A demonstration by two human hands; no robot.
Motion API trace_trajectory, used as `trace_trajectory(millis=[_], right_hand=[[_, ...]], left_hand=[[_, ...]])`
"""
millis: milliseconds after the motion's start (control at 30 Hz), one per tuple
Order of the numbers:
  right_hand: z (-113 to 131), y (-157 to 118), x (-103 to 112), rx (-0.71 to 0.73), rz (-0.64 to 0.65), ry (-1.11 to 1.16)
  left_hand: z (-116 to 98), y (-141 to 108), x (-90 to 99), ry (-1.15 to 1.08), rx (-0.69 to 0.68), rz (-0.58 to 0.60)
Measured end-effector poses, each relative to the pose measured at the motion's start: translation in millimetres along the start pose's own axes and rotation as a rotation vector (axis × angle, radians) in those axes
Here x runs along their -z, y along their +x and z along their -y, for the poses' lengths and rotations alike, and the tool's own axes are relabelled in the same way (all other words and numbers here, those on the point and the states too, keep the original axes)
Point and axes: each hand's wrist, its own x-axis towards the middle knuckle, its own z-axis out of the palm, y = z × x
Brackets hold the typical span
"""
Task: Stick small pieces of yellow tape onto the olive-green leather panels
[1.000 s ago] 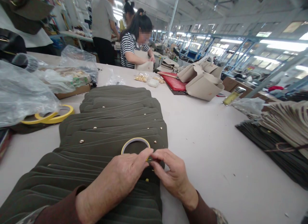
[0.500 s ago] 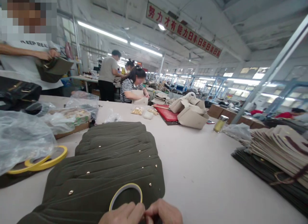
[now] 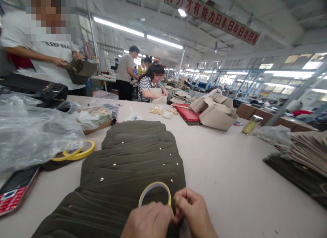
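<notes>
Low in the view, my left hand (image 3: pixel 149 220) is closed around the lower edge of a roll of yellow tape (image 3: pixel 154 185), whose ring stands up above the knuckles. Just to its right, my right hand (image 3: pixel 195 210) is pinched, its fingertips close to the left hand's. Whatever lies between those fingertips is too small to make out. Both hands are over the near right edge of overlapping dark olive panels (image 3: pixel 133 173), fanned out in a long row. Small gold-coloured studs dot several panels.
At left lie clear plastic bags (image 3: pixel 38 132), more yellow tape rolls (image 3: pixel 83 152) and a red-keyed phone (image 3: pixel 17 188). Beige bags (image 3: pixel 217 112) rest on the far table, near a yellowish jar (image 3: pixel 251 125). Stacked panels (image 3: pixel 306 163) stand right. A co-worker (image 3: pixel 48 57) handles an olive bag.
The view has turned left, so the scene sits further right and the phone shows. My right hand has come up and slightly away from the left, which keeps the tape roll.
</notes>
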Motion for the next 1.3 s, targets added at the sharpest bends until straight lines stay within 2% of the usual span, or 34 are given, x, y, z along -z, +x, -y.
trace_trajectory(millis=[67, 167, 267, 400, 633, 733, 933, 1000, 1100, 1233, 1300], right_hand=[[15.0, -2.3, 14.2, -0.054, 0.091, -0.011], [25.8, -0.7, 32.1, -0.098, 0.119, -0.081], [21.6, 1.9, 38.9, -0.180, 0.154, -0.161], [10.8, 4.0, 36.5, -0.210, 0.193, -0.218], [4.9, 0.9, 35.6, -0.161, 0.259, -0.341], [4.8, -3.2, 33.3, -0.078, 0.269, -0.444], [7.1, -6.6, 23.5, 0.185, 0.242, -0.673], [6.6, -5.9, 21.2, 0.224, 0.227, -0.719], [4.6, -4.7, 20.4, 0.165, 0.213, -0.720], [2.3, -2.6, 26.6, -0.038, 0.135, -0.517], [2.4, -1.5, 31.3, -0.116, 0.148, -0.432]], left_hand=[[-1.6, 1.9, 4.2, -0.025, 0.101, 0.088], [1.0, 8.4, 6.3, 0.054, 0.231, 0.393], [3.1, 14.1, 6.1, 0.077, 0.255, 0.514], [1.8, 15.1, 6.9, -0.018, 0.267, 0.525], [6.7, 9.2, 5.9, -0.182, 0.172, 0.527], [8.9, 8.4, 3.8, -0.160, 0.180, 0.513], [10.8, 9.7, 0.6, -0.144, 0.203, 0.520], [11.9, 9.9, -0.2, -0.140, 0.197, 0.520], [12.4, 9.4, -0.7, -0.125, 0.198, 0.520], [12.0, 8.9, 0.6, -0.140, 0.206, 0.528], [12.9, 9.0, 1.9, -0.164, 0.210, 0.525]])
